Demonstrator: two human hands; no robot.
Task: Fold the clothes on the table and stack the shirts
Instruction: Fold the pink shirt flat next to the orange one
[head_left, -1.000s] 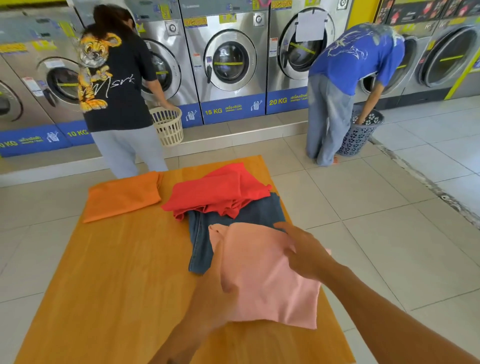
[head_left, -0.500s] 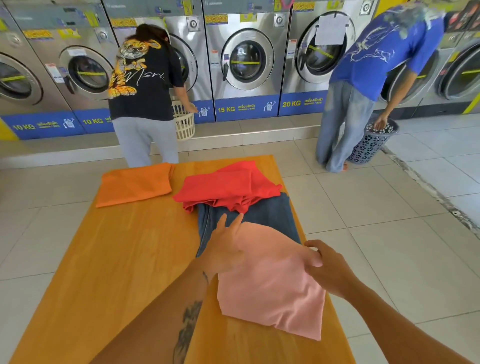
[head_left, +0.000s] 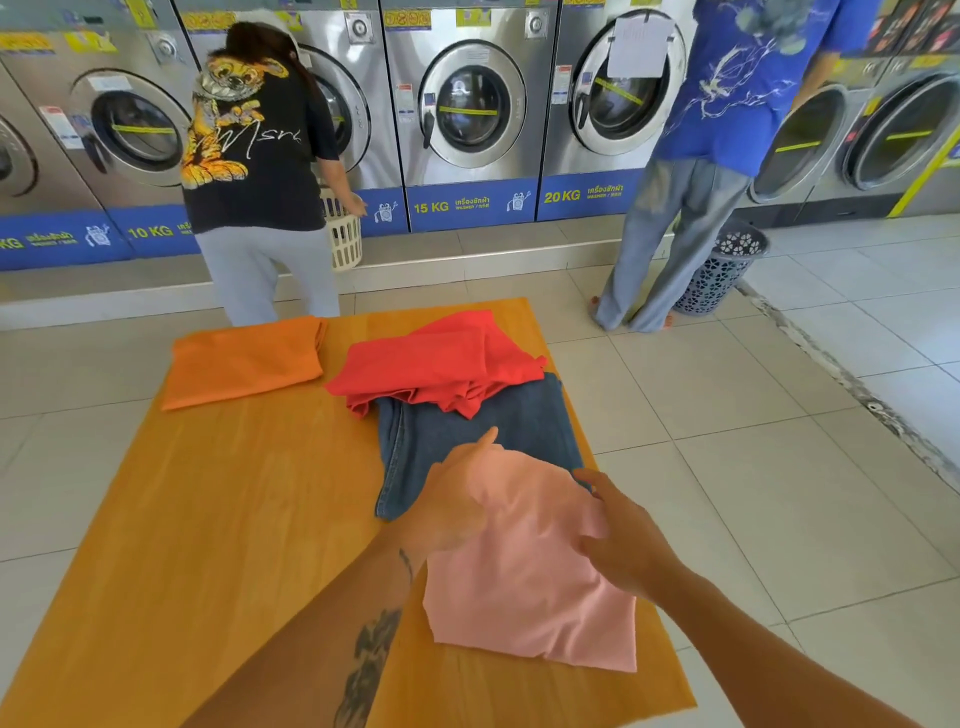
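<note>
Near the right front corner of the wooden table (head_left: 218, 519) lies the pink shirt (head_left: 530, 582), and both my hands are on it. My left hand (head_left: 457, 499) rests on its far left part with the fingers curled loosely and the thumb pointing away from me — whether any cloth is pinched under that palm I cannot tell. My right hand (head_left: 623, 540) lies at the shirt's right edge, fingers spread and reaching left over the fabric, flat rather than clenched. The shirt's far edge overlaps the near end of the jeans (head_left: 467, 431), which stretch away from me along the table's right side. On the far end of the jeans sits the red shirt (head_left: 436, 364), loosely bunched, with folds hanging over the denim. Left of it, apart from it, the orange shirt (head_left: 244, 361) lies folded flat at the far left corner.

Beyond the table runs a row of steel washing machines (head_left: 470, 109). A person in a black shirt (head_left: 254, 140) bends at one of them with a hand on a white basket (head_left: 345, 239) — another person in a blue shirt (head_left: 748, 88) stands further right, beside a dark basket (head_left: 719, 273) on the tiled floor (head_left: 779, 467).
</note>
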